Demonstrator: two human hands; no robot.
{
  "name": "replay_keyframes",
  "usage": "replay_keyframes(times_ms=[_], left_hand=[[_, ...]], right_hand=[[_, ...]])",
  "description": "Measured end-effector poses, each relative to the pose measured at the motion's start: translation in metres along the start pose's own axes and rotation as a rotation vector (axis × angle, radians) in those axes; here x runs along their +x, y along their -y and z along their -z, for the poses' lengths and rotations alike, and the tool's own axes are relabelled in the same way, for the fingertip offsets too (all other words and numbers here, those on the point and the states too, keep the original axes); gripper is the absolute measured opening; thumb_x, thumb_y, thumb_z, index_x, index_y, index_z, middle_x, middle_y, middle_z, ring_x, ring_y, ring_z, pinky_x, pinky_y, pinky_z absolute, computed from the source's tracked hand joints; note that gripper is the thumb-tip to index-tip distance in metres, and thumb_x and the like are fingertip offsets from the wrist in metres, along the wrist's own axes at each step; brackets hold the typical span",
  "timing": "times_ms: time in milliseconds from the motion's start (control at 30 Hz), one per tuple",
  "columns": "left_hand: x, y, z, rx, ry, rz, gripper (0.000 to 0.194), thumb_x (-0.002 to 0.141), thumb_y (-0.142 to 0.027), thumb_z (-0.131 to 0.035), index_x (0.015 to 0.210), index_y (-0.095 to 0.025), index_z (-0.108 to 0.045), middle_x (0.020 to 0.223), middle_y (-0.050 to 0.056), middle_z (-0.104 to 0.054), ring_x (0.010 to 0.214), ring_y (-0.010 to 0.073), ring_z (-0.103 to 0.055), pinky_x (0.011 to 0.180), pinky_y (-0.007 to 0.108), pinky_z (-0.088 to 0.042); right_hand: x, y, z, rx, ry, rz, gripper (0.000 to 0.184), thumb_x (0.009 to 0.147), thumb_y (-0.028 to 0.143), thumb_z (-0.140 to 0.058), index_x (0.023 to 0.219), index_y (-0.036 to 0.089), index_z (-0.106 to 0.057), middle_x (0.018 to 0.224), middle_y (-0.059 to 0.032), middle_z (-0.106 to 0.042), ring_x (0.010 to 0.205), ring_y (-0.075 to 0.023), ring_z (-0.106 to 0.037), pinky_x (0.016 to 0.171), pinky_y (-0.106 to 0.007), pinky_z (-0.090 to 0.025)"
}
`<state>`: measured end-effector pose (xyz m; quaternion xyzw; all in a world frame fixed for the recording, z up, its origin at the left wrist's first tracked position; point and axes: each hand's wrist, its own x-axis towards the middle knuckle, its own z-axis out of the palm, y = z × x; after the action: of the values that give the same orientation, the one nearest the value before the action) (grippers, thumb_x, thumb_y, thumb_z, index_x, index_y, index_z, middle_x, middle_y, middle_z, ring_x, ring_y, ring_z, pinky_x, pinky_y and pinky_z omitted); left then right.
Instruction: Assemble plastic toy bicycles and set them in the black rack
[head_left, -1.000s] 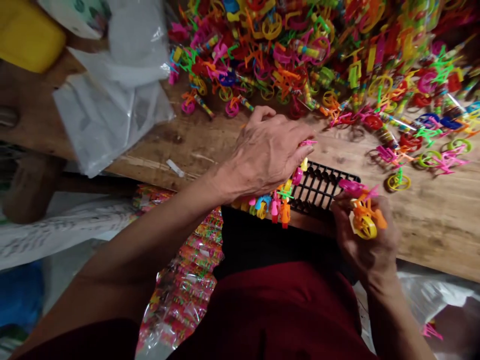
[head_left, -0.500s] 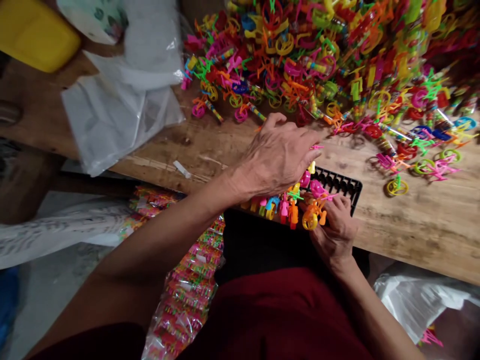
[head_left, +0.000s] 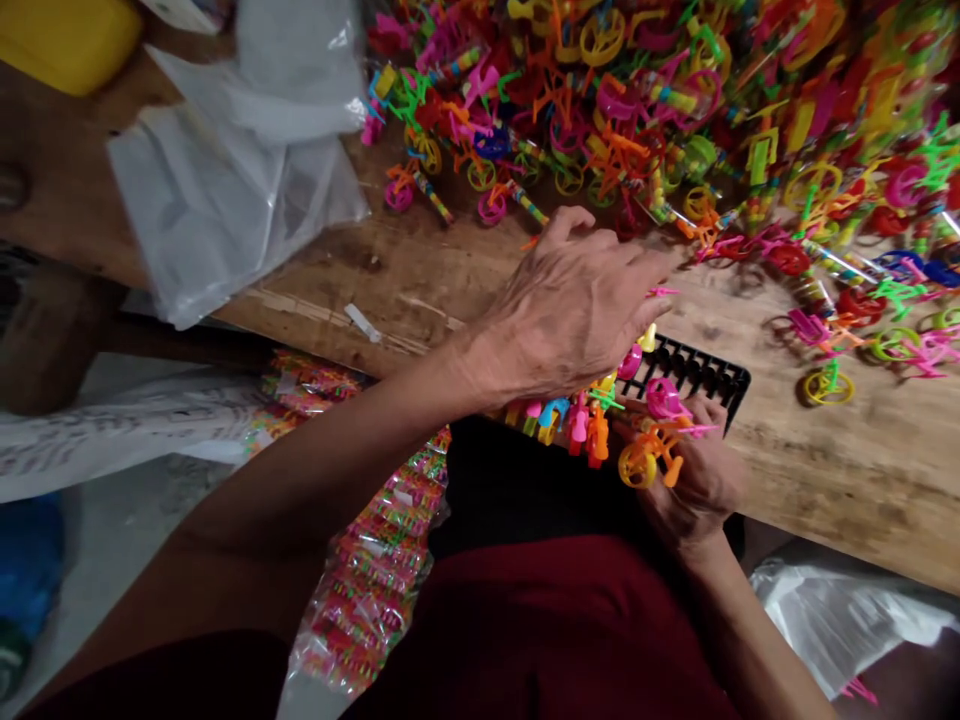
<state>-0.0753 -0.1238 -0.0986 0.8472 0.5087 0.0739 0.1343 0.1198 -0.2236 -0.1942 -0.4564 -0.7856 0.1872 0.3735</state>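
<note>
My left hand (head_left: 574,310) is palm down over the left part of a black slotted rack (head_left: 739,385). Its thumb and forefinger close together, and the pink tip (head_left: 664,292) of a small plastic toy pokes out beside them. Colourful toys (head_left: 577,425) stand in a row along the rack's near side, partly under this hand. At the rack's near right, my right hand (head_left: 701,475) grips a toy bicycle (head_left: 660,445) in orange with yellow and magenta rings. Fingers hide part of it.
A large heap of bright plastic toys (head_left: 615,120) covers the far side of the wooden table (head_left: 847,470). Clear plastic bags (head_left: 240,200) and a yellow container (head_left: 67,40) are at left. Packed strips of toys (head_left: 375,580) hang by my lap; a white bag (head_left: 840,610) is lower right.
The view has shifted, and the heap appears larger. My right hand has brought the toy bicycle slightly down, away from the rack's row. My left hand stays over the rack.
</note>
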Motion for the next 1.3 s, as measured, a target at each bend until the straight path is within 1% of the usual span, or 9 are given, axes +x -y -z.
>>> replay_keyframes(times_ms=[100, 267, 367, 533, 733, 900, 1067, 1200, 1300], left_hand=[[0.0, -0.001, 0.002, -0.009, -0.001, 0.012, 0.036, 0.107, -0.034, -0.035, 0.128, -0.028, -0.064, 0.126, 0.001, -0.072, 0.124, 0.0254, -0.065, 0.119, 0.052, -0.034], [0.001, -0.003, 0.005, 0.058, 0.053, 0.011, 0.038, 0.108, -0.034, -0.034, 0.13, -0.026, -0.064, 0.13, 0.001, -0.071, 0.125, 0.0242, -0.064, 0.12, 0.049, -0.033], [-0.001, -0.001, 0.001, 0.045, 0.002, 0.004, 0.037, 0.107, -0.033, -0.035, 0.129, -0.026, -0.064, 0.127, 0.001, -0.073, 0.122, 0.0236, -0.065, 0.118, 0.049, -0.033], [-0.003, 0.005, -0.007, -0.004, -0.084, -0.06, 0.036, 0.107, -0.033, -0.038, 0.128, -0.022, -0.065, 0.126, 0.005, -0.074, 0.118, 0.0234, -0.065, 0.115, 0.047, -0.033], [-0.002, 0.005, -0.01, -0.013, -0.102, -0.047, 0.038, 0.107, -0.032, -0.038, 0.13, -0.022, -0.066, 0.123, 0.006, -0.075, 0.118, 0.0226, -0.064, 0.113, 0.046, -0.034], [-0.001, 0.004, -0.009, 0.015, -0.092, -0.042, 0.037, 0.105, -0.032, -0.039, 0.119, -0.017, -0.07, 0.12, 0.01, -0.076, 0.113, 0.0248, -0.067, 0.11, 0.047, -0.038], [0.001, 0.007, -0.008, 0.016, -0.109, -0.058, 0.037, 0.104, -0.033, -0.04, 0.116, -0.017, -0.072, 0.118, 0.01, -0.077, 0.112, 0.0258, -0.07, 0.111, 0.049, -0.039], [0.001, 0.01, -0.008, -0.003, -0.121, -0.083, 0.037, 0.105, -0.034, -0.039, 0.116, -0.019, -0.071, 0.118, 0.009, -0.078, 0.111, 0.0252, -0.071, 0.112, 0.05, -0.039], [0.0, 0.011, -0.009, -0.01, -0.141, -0.09, 0.037, 0.105, -0.034, -0.039, 0.116, -0.02, -0.071, 0.117, 0.008, -0.078, 0.109, 0.0252, -0.071, 0.111, 0.051, -0.04]], right_hand=[[0.001, 0.001, -0.001, -0.062, 0.072, -0.021, 0.016, 0.091, 0.023, -0.058, 0.103, 0.027, -0.068, 0.079, -0.0018, -0.067, 0.079, -0.0218, -0.061, 0.089, -0.044, -0.043], [0.008, 0.011, -0.003, -0.083, 0.024, 0.035, 0.016, 0.086, 0.01, -0.058, 0.092, 0.025, -0.06, 0.079, 0.0005, -0.068, 0.077, -0.0188, -0.06, 0.087, -0.041, -0.042], [0.011, 0.016, -0.005, -0.101, 0.008, 0.05, 0.017, 0.085, 0.007, -0.057, 0.085, 0.024, -0.054, 0.076, 0.0008, -0.066, 0.074, -0.0176, -0.057, 0.085, -0.039, -0.041], [0.012, 0.021, -0.01, -0.132, -0.019, 0.045, 0.02, 0.084, 0.005, -0.053, 0.092, 0.024, -0.056, 0.076, 0.0006, -0.065, 0.073, -0.0174, -0.054, 0.086, -0.039, -0.042], [0.013, 0.021, -0.017, -0.208, -0.005, 0.042, 0.026, 0.09, 0.005, -0.048, 0.104, 0.021, -0.062, 0.073, -0.0006, -0.064, 0.073, -0.0185, -0.054, 0.088, -0.038, -0.044], [0.008, 0.021, -0.023, -0.202, 0.004, 0.031, 0.022, 0.096, 0.011, -0.05, 0.108, 0.021, -0.065, 0.083, -0.0028, -0.07, 0.078, -0.0187, -0.06, 0.091, -0.04, -0.046], [0.01, -0.003, 0.016, -0.112, -0.095, 0.07, 0.028, 0.098, 0.012, -0.056, 0.124, 0.02, -0.062, 0.106, -0.0077, -0.077, 0.094, -0.0194, -0.069, 0.093, -0.038, -0.052], [0.028, -0.051, 0.073, -0.395, -0.232, -0.016, 0.022, 0.097, 0.016, -0.057, 0.113, 0.022, -0.07, 0.097, -0.0069, -0.077, 0.087, -0.0209, -0.07, 0.082, -0.037, -0.053], [0.057, -0.082, 0.091, -0.553, -0.284, -0.095, 0.017, 0.099, 0.022, -0.056, 0.104, 0.022, -0.072, 0.096, -0.0074, -0.076, 0.089, -0.0223, -0.068, 0.083, -0.038, -0.049]])
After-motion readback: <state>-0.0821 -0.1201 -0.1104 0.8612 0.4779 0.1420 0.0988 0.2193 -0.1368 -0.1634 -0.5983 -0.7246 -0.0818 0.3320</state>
